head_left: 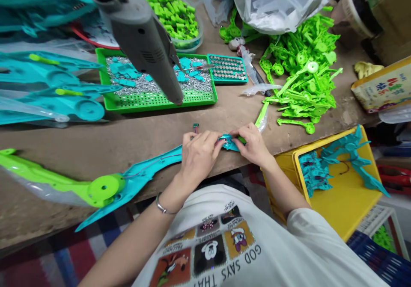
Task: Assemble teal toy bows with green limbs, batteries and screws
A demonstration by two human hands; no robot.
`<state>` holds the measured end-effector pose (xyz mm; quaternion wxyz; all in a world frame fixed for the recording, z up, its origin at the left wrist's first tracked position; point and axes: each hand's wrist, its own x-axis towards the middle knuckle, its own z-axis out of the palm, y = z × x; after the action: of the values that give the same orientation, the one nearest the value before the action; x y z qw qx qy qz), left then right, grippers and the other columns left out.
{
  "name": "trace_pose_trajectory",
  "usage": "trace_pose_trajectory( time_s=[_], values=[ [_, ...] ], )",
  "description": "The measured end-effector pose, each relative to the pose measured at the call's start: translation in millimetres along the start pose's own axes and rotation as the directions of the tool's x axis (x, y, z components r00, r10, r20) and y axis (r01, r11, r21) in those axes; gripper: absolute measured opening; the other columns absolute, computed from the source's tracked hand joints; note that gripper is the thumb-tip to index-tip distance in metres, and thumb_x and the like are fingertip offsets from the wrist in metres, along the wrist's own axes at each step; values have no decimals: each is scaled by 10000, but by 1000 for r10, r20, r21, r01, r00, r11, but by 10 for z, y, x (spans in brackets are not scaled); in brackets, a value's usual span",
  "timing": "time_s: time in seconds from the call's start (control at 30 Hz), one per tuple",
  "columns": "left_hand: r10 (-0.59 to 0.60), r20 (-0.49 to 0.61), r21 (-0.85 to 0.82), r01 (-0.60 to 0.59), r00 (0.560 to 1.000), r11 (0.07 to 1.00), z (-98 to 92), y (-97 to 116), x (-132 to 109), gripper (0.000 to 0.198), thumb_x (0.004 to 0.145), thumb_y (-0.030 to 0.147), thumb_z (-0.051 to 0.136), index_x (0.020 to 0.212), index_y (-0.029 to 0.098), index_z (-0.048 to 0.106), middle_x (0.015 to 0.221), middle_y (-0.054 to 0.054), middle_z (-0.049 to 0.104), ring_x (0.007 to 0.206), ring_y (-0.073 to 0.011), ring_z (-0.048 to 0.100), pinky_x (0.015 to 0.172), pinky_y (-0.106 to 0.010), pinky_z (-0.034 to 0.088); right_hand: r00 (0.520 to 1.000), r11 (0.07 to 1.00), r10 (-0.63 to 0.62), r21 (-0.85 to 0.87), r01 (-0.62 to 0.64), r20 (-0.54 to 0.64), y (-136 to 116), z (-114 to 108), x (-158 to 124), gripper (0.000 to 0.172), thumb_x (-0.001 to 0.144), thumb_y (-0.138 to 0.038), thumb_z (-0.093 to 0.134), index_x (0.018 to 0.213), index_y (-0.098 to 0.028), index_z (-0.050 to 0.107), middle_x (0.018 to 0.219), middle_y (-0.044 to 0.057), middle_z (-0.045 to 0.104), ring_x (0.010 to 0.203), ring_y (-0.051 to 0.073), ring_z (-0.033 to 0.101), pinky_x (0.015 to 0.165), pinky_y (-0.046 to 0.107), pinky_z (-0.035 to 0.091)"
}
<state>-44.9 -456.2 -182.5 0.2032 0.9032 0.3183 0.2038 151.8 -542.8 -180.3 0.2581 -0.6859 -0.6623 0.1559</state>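
Note:
A long teal plastic toy shell (138, 172) lies along the front of the table, with a thin dark red wire running in it. My left hand (201, 154) is closed over its middle part, fingertips pressed down. My right hand (252, 143) pinches the same shell further right, close to the left fingertips. What lies under the fingers is mostly hidden. A lime green plastic arm (64, 182) with a round hub joins the shell's left end, and another lime green arm (262, 113) shows beyond my right hand. Just past my left hand sits a small green circuit board (195, 125) on coloured wires.
An electric screwdriver (146, 43) hangs over a green tray (160, 104) of screws and teal pieces. Beside it is a teal tray of round metal parts (227, 69). Lime green arms (305, 73) are heaped at right. A yellow bin (343, 205) holding teal parts stands below the table edge.

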Motion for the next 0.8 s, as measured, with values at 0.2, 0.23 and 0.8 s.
trace_pose_trajectory(
  time_s=[0.2, 0.23, 0.8],
  values=[
    [-106, 109, 24, 104, 988, 994, 29, -8, 234, 242, 1030, 363, 502, 946, 224, 682, 959, -59, 758, 903, -249, 681, 879, -436, 347, 1000, 998, 15, -55, -14, 16, -24, 3, -5, 108, 925, -142, 642, 983, -222, 684, 960, 44, 755, 922, 251, 549, 868, 432, 436],
    [-121, 122, 31, 118, 985, 992, 28, -11, 259, 229, 1018, 357, 516, 933, 222, 681, 952, -59, 760, 903, -251, 683, 863, -433, 351, 1000, 997, 10, -75, -9, 19, -26, 4, -11, 101, 926, -146, 640, 972, -224, 684, 942, 46, 749, 923, 254, 545, 868, 434, 432],
    [-150, 265, -53, 169, 953, 984, -115, -146, 367, 151, 971, 326, 583, 943, 226, 693, 983, -42, 752, 901, -234, 686, 772, -381, 375, 997, 990, -73, -122, 75, 25, 86, 49, -47, 197, 887, -132, 596, 1052, -210, 670, 1007, 62, 738, 949, 262, 534, 862, 439, 410]
  ],
)
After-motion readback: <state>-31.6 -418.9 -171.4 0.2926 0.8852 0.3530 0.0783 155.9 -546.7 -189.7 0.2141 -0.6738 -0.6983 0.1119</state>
